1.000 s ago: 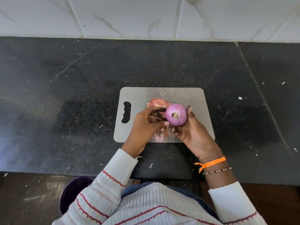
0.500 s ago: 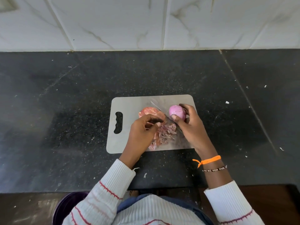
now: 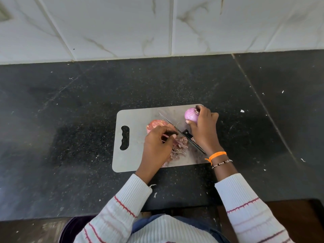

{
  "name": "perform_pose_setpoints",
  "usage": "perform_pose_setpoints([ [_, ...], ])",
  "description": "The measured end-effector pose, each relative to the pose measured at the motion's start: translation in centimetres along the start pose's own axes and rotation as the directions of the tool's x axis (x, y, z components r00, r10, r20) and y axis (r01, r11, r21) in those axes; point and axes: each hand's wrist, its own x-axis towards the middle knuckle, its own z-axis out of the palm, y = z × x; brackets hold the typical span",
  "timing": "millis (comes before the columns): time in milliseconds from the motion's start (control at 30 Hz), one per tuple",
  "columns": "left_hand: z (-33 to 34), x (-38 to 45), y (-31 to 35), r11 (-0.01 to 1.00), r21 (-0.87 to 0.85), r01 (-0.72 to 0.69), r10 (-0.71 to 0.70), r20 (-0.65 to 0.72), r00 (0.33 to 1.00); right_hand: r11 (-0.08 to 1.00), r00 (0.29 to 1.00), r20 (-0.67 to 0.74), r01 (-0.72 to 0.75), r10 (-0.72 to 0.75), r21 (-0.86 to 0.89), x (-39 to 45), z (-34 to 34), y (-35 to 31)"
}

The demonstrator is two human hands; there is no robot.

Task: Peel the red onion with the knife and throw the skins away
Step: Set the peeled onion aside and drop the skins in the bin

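On the grey cutting board [image 3: 133,120] atop the dark tabletop [image 3: 70,120], my right hand [image 3: 204,130] curled round the peeled onion [image 3: 191,115] at the board's far right corner. My left hand [image 3: 156,148] pinched at the loose skins [image 3: 178,146] heaped mid-board. The knife [image 3: 185,134] lay flat between both hands, held by neither. I judged the risk plain: sweeping skins up, my left fingers [image 3: 171,134] could brush the blade, or light scraps could scatter onto the tabletop.
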Motion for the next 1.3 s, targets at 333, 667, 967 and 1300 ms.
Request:
perform_pose_setpoints([
  [333,0.4,0.0,0.0,0.999,-0.018,0.041,-0.041,0.028,0.999,0.996,0.998,0.002,-0.059,0.059,0.071,0.1,0.7,0.4],
  [667,-0.8,-0.4,-0.7,0.990,0.120,-0.075,0.095,-0.171,0.981,0.984,0.995,0.074,0.082,-0.071,-0.159,-5.2,-1.4,-0.1],
  [967,-1.4,-0.5,-2.5,0.935,0.353,-0.033,-0.042,0.201,0.979,0.994,0.978,0.204,0.063,-0.043,-0.091,-6.1,0.0,-0.1],
  [1300,-2.4,-0.6,-3.3,0.899,0.431,-0.076,-0.001,0.176,0.984,0.995,0.982,0.186,0.053,-0.036,-0.084,-5.4,-0.4,-1.2],
])
